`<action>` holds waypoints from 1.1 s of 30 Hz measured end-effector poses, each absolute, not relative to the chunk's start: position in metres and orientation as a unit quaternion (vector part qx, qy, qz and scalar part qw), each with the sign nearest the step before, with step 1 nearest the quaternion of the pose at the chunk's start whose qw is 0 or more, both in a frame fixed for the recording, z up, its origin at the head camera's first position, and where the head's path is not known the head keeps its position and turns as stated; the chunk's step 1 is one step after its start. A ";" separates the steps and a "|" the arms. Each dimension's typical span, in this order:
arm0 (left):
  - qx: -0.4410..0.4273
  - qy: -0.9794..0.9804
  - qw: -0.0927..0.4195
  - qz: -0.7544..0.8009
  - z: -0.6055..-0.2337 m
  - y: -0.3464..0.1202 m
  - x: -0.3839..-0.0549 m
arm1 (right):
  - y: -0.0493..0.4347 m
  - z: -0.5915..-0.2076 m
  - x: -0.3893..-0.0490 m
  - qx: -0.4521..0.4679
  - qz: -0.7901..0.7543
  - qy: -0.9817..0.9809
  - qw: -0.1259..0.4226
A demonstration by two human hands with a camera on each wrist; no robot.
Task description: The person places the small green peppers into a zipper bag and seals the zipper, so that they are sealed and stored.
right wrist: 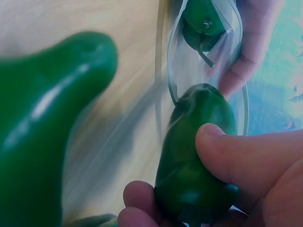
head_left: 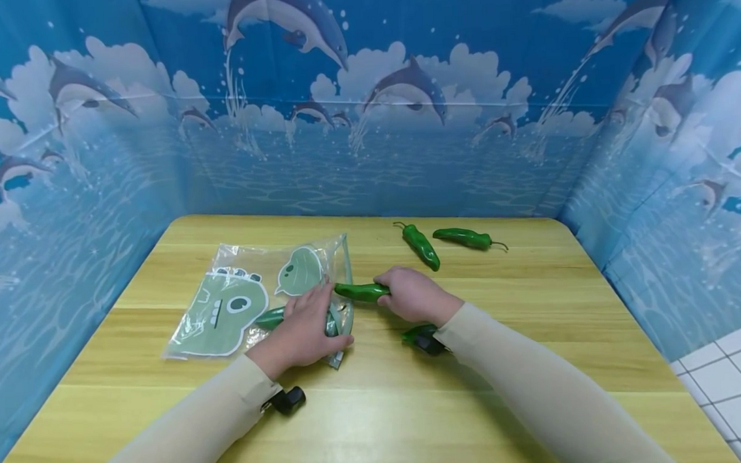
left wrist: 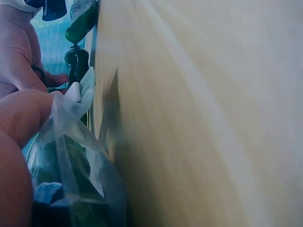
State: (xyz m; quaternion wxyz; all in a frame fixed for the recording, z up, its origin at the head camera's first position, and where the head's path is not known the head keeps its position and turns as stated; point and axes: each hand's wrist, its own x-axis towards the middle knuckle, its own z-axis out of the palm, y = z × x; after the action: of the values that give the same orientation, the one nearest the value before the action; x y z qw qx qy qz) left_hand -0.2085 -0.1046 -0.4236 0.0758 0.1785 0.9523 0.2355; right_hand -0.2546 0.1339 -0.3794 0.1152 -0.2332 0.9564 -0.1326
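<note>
A clear zip bag with green cartoon prints lies at the left of the table, its mouth toward the right. My left hand holds the bag near the mouth, its edge beside the thumb in the left wrist view. Green peppers show inside the bag. My right hand grips another green pepper by its stem end. The tip of this pepper is right at the bag's mouth, which gapes in the right wrist view.
Two green peppers lie at the back right of the wooden table. Another pepper lies under my right wrist, partly hidden by the black wrist camera. A dolphin-print curtain surrounds the table's back and sides.
</note>
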 end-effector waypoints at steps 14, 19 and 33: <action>0.184 0.952 0.076 0.231 -0.426 -0.102 -0.211 | 0.114 -0.385 -0.256 -0.243 -0.128 0.954 0.120; 0.185 0.952 0.079 0.230 -0.427 -0.102 -0.211 | 0.109 -0.387 -0.256 -0.258 -0.150 0.945 0.132; 0.188 0.952 0.080 0.230 -0.424 -0.101 -0.210 | 0.106 -0.396 -0.260 -0.279 -0.174 0.930 0.164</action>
State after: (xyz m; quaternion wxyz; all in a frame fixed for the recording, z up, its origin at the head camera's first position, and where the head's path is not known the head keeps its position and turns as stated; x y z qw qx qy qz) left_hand -0.2101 -0.1013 -0.4242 0.0805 0.1879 0.9515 0.2297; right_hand -0.2598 0.1059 -0.3956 0.1638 -0.2787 0.9301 -0.1742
